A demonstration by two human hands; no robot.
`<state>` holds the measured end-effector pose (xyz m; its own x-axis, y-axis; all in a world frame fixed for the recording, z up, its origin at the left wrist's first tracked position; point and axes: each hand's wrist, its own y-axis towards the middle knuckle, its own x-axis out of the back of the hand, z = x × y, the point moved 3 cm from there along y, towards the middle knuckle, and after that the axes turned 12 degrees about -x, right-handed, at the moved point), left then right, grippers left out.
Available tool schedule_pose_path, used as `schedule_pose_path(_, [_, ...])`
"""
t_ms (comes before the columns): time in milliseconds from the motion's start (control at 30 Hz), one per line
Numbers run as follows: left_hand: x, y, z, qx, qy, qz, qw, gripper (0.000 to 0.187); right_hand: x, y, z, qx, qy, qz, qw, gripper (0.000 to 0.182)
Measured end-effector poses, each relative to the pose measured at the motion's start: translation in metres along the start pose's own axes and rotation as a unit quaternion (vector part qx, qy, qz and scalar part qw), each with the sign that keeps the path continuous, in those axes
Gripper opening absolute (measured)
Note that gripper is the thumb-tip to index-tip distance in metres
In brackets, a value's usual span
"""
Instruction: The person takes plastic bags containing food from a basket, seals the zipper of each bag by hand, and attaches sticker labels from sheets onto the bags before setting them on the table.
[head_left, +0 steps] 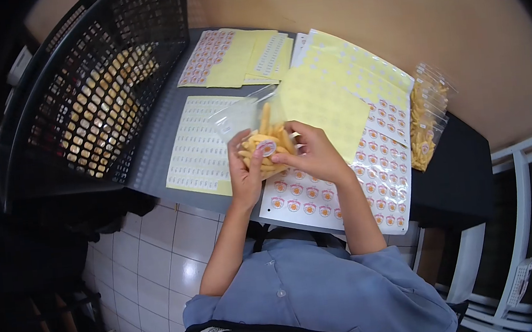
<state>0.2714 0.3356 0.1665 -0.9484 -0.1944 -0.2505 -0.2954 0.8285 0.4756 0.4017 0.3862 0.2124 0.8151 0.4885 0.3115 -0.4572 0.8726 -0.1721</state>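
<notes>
Between my two hands is a clear plastic bag of stick-shaped snacks (267, 134), its loose top flaring up and to the left. A round pink-and-orange label sits on the bag's front. My left hand (245, 168) grips the bag's left side, thumb beside the label. From the right, my right hand (312, 152) holds the other side, its thumb close to the label's lower edge. Below the hands lies a sheet of round logo stickers (307, 200). A sheet of small printed labels (198, 146) lies to the left.
A black perforated crate (40, 116) with packed snacks inside stands at left. Partly peeled yellow sticker sheets (320, 98) cover the grey table (151, 157). More sheets (225, 56) lie at the back. Filled snack bags (425, 120) rest on the right, near the wall.
</notes>
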Motion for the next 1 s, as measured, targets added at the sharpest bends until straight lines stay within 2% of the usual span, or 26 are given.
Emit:
schedule_pose_path(67, [-0.003, 0.001, -0.003, -0.022, 0.016, 0.013, 1.0, 0.04, 0.005, -0.009, 0.013, 0.029, -0.021, -0.035, 0.999, 0.048])
schedule_pose_path(133, [-0.007, 0.002, -0.008, -0.057, -0.052, -0.014, 0.997, 0.045, 0.014, -0.021, 0.023, 0.089, -0.069, -0.083, 0.99, 0.04])
schedule_pose_path(200, [-0.004, 0.002, 0.0, -0.065, -0.055, 0.001, 0.996, 0.053, 0.029, -0.034, 0.021, 0.104, -0.095, -0.14, 0.98, 0.038])
schedule_pose_path(267, [-0.001, 0.003, -0.003, -0.058, -0.013, 0.023, 0.998, 0.055, 0.056, -0.054, 0.016, 0.079, -0.024, -0.25, 0.965, 0.037])
schedule_pose_path(333, [-0.001, -0.001, 0.0, -0.057, -0.008, 0.022, 0.998, 0.05, 0.085, -0.076, 0.0, 0.107, 0.041, -0.326, 0.938, 0.033])
schedule_pose_path(367, [0.0, -0.001, 0.001, -0.044, 0.008, 0.029, 0.999, 0.049, 0.101, -0.088, -0.006, 0.145, 0.094, -0.376, 0.911, 0.031])
schedule_pose_path(433, [-0.002, 0.001, 0.001, -0.029, 0.024, 0.033, 0.999, 0.044, 0.149, -0.113, -0.037, 0.151, 0.065, -0.477, 0.864, 0.034])
schedule_pose_path(467, [-0.002, 0.002, 0.001, -0.036, 0.021, 0.037, 0.998, 0.044, 0.172, -0.128, -0.043, 0.162, 0.071, -0.542, 0.821, 0.03])
schedule_pose_path(567, [-0.003, 0.0, 0.002, -0.044, 0.036, 0.033, 0.998, 0.041, 0.258, -0.167, -0.083, 0.208, 0.18, -0.655, 0.703, 0.021])
schedule_pose_path(600, [-0.004, 0.0, 0.001, -0.052, 0.044, 0.032, 0.997, 0.041, 0.29, -0.179, -0.106, 0.187, 0.21, -0.684, 0.674, 0.02])
schedule_pose_path(667, [-0.003, -0.001, 0.003, -0.048, 0.048, 0.015, 0.998, 0.038, 0.34, -0.184, -0.145, 0.13, 0.198, -0.711, 0.662, 0.021])
schedule_pose_path(800, [-0.001, 0.0, 0.009, -0.036, 0.055, 0.014, 0.998, 0.036, 0.404, -0.154, -0.228, -0.024, 0.152, -0.63, 0.761, 0.025])
schedule_pose_path(867, [-0.003, 0.001, 0.007, -0.039, 0.06, 0.011, 0.997, 0.034, 0.414, -0.134, -0.249, -0.105, 0.219, -0.553, 0.797, 0.025])
schedule_pose_path(933, [-0.004, 0.001, 0.007, -0.031, 0.081, 0.022, 0.996, 0.033, 0.422, -0.118, -0.257, -0.181, 0.212, -0.551, 0.787, 0.025])
schedule_pose_path(967, [-0.006, 0.002, 0.006, -0.031, 0.089, 0.024, 0.995, 0.032, 0.428, -0.111, -0.261, -0.215, 0.168, -0.547, 0.791, 0.026])
schedule_pose_path(1000, [-0.007, 0.001, 0.007, -0.033, 0.09, 0.025, 0.995, 0.032, 0.433, -0.105, -0.262, -0.213, 0.171, -0.547, 0.792, 0.026])
